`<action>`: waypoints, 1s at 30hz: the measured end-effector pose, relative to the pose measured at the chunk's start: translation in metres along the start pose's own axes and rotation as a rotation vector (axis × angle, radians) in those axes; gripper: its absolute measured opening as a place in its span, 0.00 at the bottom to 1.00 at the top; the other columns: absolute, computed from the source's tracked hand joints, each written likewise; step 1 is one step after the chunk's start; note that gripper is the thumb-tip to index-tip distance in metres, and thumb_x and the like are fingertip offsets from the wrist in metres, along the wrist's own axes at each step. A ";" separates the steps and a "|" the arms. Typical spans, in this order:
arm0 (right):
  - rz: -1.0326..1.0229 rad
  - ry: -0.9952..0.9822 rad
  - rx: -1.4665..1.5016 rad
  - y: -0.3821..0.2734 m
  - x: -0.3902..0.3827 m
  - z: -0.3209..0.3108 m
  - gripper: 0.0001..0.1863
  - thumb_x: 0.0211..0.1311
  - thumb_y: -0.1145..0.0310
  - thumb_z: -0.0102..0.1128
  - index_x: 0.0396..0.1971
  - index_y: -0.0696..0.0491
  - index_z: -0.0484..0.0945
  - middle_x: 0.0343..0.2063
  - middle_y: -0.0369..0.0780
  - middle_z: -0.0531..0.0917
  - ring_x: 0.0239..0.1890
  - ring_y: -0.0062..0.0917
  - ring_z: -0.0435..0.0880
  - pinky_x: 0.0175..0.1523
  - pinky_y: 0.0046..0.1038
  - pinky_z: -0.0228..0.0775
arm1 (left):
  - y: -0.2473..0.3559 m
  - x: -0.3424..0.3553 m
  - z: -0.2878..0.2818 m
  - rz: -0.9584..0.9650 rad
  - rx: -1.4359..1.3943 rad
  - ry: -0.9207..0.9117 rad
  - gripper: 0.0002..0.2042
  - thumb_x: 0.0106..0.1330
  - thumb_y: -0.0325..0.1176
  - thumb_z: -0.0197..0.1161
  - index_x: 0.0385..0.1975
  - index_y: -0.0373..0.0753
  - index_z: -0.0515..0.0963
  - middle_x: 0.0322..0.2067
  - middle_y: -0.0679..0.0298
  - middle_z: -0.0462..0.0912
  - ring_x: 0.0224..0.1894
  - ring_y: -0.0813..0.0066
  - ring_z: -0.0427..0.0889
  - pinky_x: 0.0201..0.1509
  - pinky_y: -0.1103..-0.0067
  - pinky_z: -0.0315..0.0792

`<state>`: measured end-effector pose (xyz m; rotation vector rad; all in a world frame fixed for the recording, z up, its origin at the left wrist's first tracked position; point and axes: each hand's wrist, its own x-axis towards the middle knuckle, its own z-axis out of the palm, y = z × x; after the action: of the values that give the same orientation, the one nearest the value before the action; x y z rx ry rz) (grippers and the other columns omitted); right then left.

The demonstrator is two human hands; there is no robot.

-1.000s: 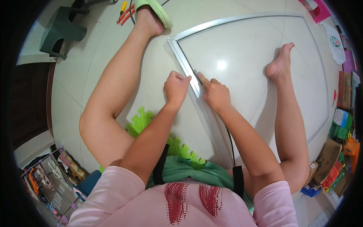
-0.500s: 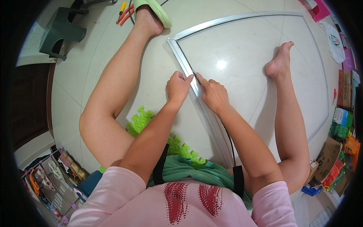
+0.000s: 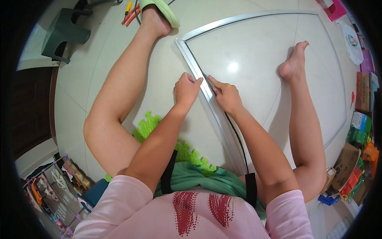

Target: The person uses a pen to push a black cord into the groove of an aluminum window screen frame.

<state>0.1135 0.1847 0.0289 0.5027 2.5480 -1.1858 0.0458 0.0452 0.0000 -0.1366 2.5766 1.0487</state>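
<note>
A large silver metal frame (image 3: 195, 68) lies on the floor between my legs, a dark line running along its inner edge. My left hand (image 3: 186, 91) is closed on the frame's left bar, thumb on top and fingers curled at the outer side. Just inside that bar, my right hand (image 3: 227, 96) holds a thin black strip (image 3: 238, 135) against the inner edge, its index finger pointing along the bar. The strip's loose length trails from under that hand down toward my lap. Exactly how the fingertips grip it is partly hidden.
Green foam mat pieces (image 3: 148, 125) lie by my left thigh. A yellow-handled tool (image 3: 128, 6) and red-handled pliers (image 3: 131, 16) sit near my slippered foot. A dark green stool (image 3: 65, 34) stands far left; boxes (image 3: 345, 167) crowd the right. A clothes rack (image 3: 53, 187) stands lower left.
My right hand has shifted slightly, its fingers drawn a little off the bar with the black strip. More of the strip shows below that hand. My left hand stays nearly in place.
</note>
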 end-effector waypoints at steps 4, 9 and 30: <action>0.072 -0.017 -0.007 -0.001 -0.003 -0.001 0.26 0.59 0.74 0.50 0.57 0.35 0.73 0.28 0.48 0.82 0.30 0.41 0.79 0.40 0.35 0.70 | 0.009 -0.006 -0.001 0.001 0.048 -0.004 0.20 0.53 0.42 0.69 0.15 0.38 0.66 0.13 0.62 0.73 0.17 0.70 0.72 0.22 0.73 0.66; -0.084 0.007 -0.261 -0.007 -0.002 -0.009 0.26 0.58 0.74 0.49 0.57 0.36 0.74 0.27 0.47 0.81 0.30 0.41 0.80 0.39 0.37 0.72 | 0.005 -0.002 0.003 0.027 -0.053 -0.014 0.20 0.54 0.40 0.69 0.13 0.38 0.64 0.10 0.64 0.69 0.14 0.74 0.69 0.20 0.74 0.63; -0.192 0.160 -0.294 0.004 -0.001 0.002 0.27 0.57 0.74 0.51 0.58 0.39 0.73 0.22 0.42 0.78 0.25 0.36 0.79 0.32 0.35 0.72 | 0.003 -0.004 0.007 -0.094 -0.599 -0.198 0.17 0.59 0.31 0.65 0.16 0.42 0.62 0.11 0.69 0.69 0.11 0.84 0.66 0.14 0.83 0.60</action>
<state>0.1162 0.1851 0.0249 0.2986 2.8972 -0.8325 0.0511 0.0523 -0.0010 -0.2810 1.9933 1.6702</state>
